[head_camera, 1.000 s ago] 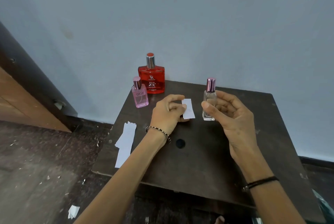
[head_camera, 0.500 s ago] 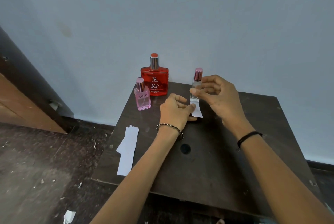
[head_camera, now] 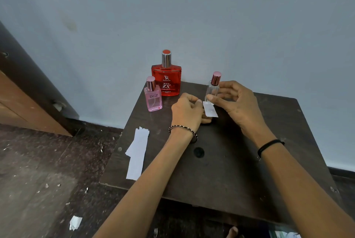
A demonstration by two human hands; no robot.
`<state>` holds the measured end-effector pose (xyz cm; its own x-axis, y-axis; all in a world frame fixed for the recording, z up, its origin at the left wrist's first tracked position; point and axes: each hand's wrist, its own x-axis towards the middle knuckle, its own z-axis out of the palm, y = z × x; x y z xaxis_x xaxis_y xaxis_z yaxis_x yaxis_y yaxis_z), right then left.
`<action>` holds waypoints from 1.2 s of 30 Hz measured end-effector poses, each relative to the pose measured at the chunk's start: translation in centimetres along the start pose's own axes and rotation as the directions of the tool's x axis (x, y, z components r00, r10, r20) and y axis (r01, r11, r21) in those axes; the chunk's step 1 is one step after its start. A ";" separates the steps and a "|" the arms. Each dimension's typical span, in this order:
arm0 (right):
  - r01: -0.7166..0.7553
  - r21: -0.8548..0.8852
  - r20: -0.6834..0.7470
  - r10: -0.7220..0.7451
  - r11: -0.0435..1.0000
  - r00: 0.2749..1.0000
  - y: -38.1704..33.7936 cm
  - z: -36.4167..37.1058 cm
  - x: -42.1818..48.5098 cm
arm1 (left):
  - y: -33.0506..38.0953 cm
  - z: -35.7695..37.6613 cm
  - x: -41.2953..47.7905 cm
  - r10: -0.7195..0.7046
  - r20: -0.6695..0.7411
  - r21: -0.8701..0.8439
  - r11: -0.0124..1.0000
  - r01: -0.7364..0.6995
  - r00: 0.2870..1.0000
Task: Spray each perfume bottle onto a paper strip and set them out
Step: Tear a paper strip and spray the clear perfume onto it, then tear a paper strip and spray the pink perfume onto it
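Note:
A clear glass perfume bottle [head_camera: 212, 89] with a pink cap stands upright near the table's far edge, and my right hand [head_camera: 236, 103] grips it with thumb and fingers. Just in front of the bottle, my left hand [head_camera: 187, 112] pinches a small white paper strip [head_camera: 210, 111]. To the left stand a small pink bottle [head_camera: 153, 97] labelled DGZ and, behind it against the wall, a large red bottle [head_camera: 166, 80] with a silver cap. Both are capped and upright.
The dark wooden table [head_camera: 221, 170] has a round hole [head_camera: 198, 151] in its middle. A stack of white paper strips [head_camera: 137, 154] lies at its left edge. Paper scraps [head_camera: 75, 222] litter the floor. A wooden door [head_camera: 23, 103] is at the left.
My right hand carried the clear bottle away from me and to the left, toward the back of the table. The left hand kept hold of the strip and moved with it.

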<state>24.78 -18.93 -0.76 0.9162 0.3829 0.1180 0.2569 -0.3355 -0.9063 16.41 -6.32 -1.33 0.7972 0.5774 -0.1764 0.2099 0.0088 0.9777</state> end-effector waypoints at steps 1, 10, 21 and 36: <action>-0.011 0.003 0.005 0.011 1.000 1.000 0.0 0.0 -0.2 | 0.1 -0.1 0.0 0.003 -0.005 0.015 1.000 -0.003 1.000; -0.099 -0.026 -0.061 0.097 0.995 0.993 -0.6 -0.9 -4.7 | 0.6 -1.7 -2.0 0.115 -0.027 0.252 0.962 -0.104 0.993; -0.002 -0.016 0.108 0.004 1.000 0.994 -4.8 4.2 -11.4 | 0.5 -7.8 -7.2 0.298 -0.147 0.461 0.864 -0.202 0.943; 0.327 -0.228 0.571 -0.146 0.917 0.808 -6.7 11.2 -12.7 | -0.8 -17.3 -5.7 0.134 -0.185 0.453 0.891 -0.036 0.973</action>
<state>7.97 -11.91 -0.76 0.5271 0.8498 -0.0043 0.6051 -0.3789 -0.7002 1.87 4.52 0.90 0.6992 0.7146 -0.0193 0.4145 -0.3833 0.8254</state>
